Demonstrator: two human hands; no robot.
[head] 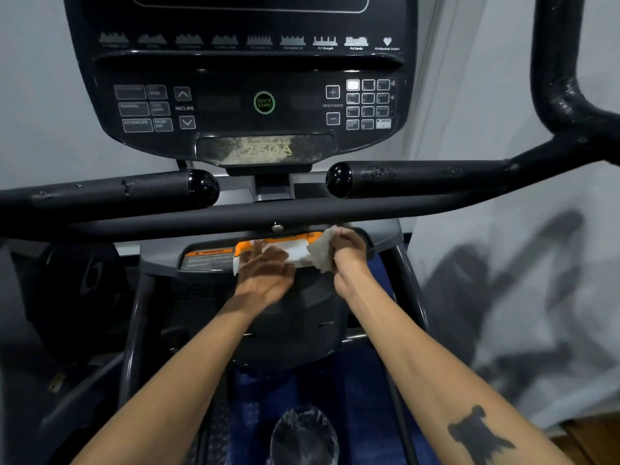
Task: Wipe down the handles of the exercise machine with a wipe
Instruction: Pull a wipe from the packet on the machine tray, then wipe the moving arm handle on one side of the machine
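Observation:
An orange and white wipe pack lies on the machine's grey tray below the crossbar. My left hand presses flat on the pack's left half. My right hand is closed on a crumpled white wipe at the pack's right end. Above them run two black handles with rounded end caps, the left handle and the right handle, both with worn, pitted coating. A long black crossbar lies just under them.
The black console with its green quick start button rises behind the handles. A thick black upright bar curves up at the right. A grey wall is to the right, blue flooring lies below, and a clear bottle top shows at the bottom.

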